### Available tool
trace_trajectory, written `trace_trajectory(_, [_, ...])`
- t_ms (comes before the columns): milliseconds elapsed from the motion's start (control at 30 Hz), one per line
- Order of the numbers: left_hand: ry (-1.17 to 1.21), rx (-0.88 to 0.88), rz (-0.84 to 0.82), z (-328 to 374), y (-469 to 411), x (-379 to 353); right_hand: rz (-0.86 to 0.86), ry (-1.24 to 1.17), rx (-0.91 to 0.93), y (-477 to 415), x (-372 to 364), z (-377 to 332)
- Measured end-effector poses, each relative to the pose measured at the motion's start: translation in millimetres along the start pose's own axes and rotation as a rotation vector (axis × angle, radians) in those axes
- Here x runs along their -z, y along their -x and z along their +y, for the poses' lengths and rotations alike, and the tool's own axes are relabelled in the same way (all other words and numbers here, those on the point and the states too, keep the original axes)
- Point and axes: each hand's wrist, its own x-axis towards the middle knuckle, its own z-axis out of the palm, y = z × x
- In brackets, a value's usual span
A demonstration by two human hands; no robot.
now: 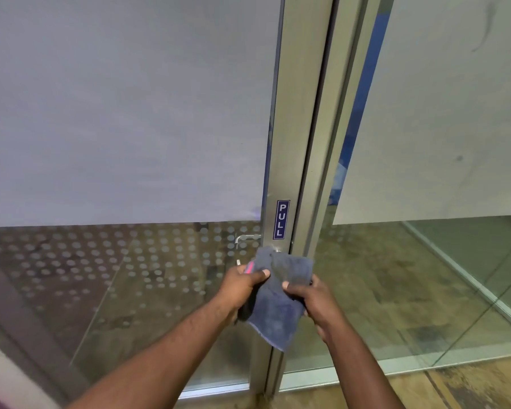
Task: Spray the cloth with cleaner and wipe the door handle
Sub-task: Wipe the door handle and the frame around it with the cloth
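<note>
A dark blue cloth point(281, 296) hangs in front of the metal door frame, held by both hands. My left hand point(242, 286) grips its left edge, with a small pink-red object showing above the fingers that I cannot identify. My right hand point(310, 299) pinches the cloth's right side. The upper part of the cloth drapes over the near door handle, which is mostly hidden. A silver lever handle point(246, 239) on the far side of the glass shows just above the cloth. No spray bottle is clearly visible.
The aluminium door frame point(295, 143) carries a blue PULL sign point(283, 219). Frosted glass point(124, 107) fills the door's upper part, dotted clear glass the lower. A second glass panel point(431, 113) stands to the right. Worn flooring lies below.
</note>
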Motion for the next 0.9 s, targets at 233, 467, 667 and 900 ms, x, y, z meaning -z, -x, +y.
trace_trajectory(233, [-0.255,-0.154,0.071,5,13,12,0.190,0.270,0.199,10,1,6])
trace_trajectory(467, [-0.793,-0.250,-0.172,11,16,27,-0.094,0.319,0.130,6,20,2])
trace_trajectory(667, [-0.979,-0.389,-0.057,9,5,39,0.025,0.713,0.346,0,21,11])
trace_trajectory(900, [-0.816,-0.334,-0.078,12,-12,29,-0.023,-0.046,0.148,-8,-7,27])
